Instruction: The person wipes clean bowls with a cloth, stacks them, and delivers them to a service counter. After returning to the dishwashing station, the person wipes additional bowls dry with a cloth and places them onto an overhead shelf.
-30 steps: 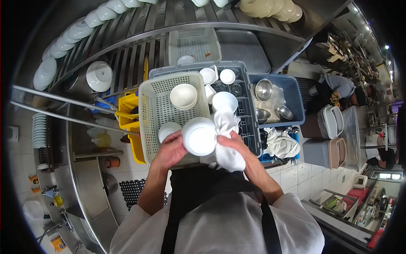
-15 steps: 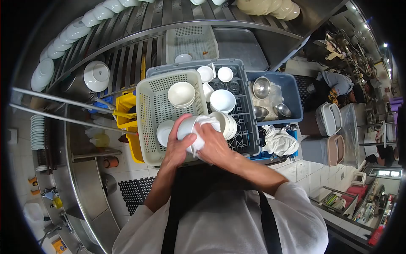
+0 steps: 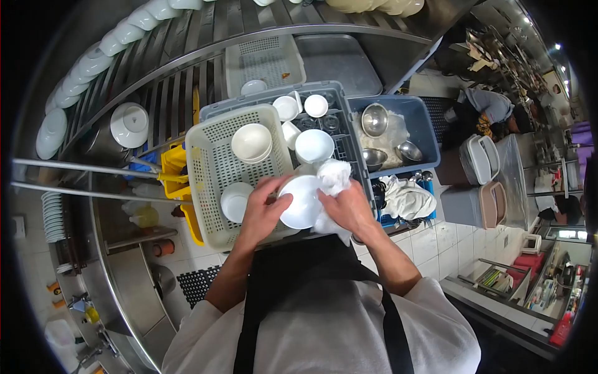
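Left hand (image 3: 258,215) pinched the white bowl (image 3: 301,210) over the basket's (image 3: 195,187) near edge; right hand (image 3: 352,210) bunched cloth (image 3: 334,175) against it, wiping apparently unfinished. Basket and grey rack (image 3: 317,89) held more crockery, dryness unclear. Slatted steel shelf (image 3: 218,22) stood beyond; tiled floor (image 3: 445,246), person (image 3: 495,106) bending nearby.

And here we see a short-sleeved, pale grey-white cloth top (image 3: 367,324), loosely creased. Over it sits a plain black fabric apron (image 3: 299,268), its narrow black straps (image 3: 398,324) crossing the shoulders!
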Motion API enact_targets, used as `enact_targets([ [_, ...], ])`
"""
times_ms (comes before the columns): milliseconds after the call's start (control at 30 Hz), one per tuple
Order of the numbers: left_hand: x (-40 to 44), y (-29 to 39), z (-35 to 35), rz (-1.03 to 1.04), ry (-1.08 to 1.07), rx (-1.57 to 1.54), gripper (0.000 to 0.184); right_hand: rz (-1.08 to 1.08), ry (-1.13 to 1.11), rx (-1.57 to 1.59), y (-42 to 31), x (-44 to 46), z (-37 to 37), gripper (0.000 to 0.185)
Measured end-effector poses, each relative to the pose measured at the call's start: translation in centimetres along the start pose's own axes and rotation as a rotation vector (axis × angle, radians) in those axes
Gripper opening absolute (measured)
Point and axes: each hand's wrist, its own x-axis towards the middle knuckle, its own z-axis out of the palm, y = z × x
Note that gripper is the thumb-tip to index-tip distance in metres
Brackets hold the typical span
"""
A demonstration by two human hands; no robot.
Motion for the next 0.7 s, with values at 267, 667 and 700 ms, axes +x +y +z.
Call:
enact_targets([
  [267, 6.1, 5.2, 0.2, -0.024, -0.255, 0.435, 0.041, 0.639, -0.170, 1.653, 0.5, 0.7, -2.2, 0.045],
  [667, 25.4, 0.6, 1.8, 0.077, -0.518, 1.239, 0.040, 0.504, -0.077, 0.812, 4.4, -11.6, -9.6, 0.064],
  [700, 25.9, -0.2, 2.1, 0.016, -0.582, 1.262, 0.043, 0.505, -0.183, 0.728, 4.0, -12.8, -9.5, 0.065],
])
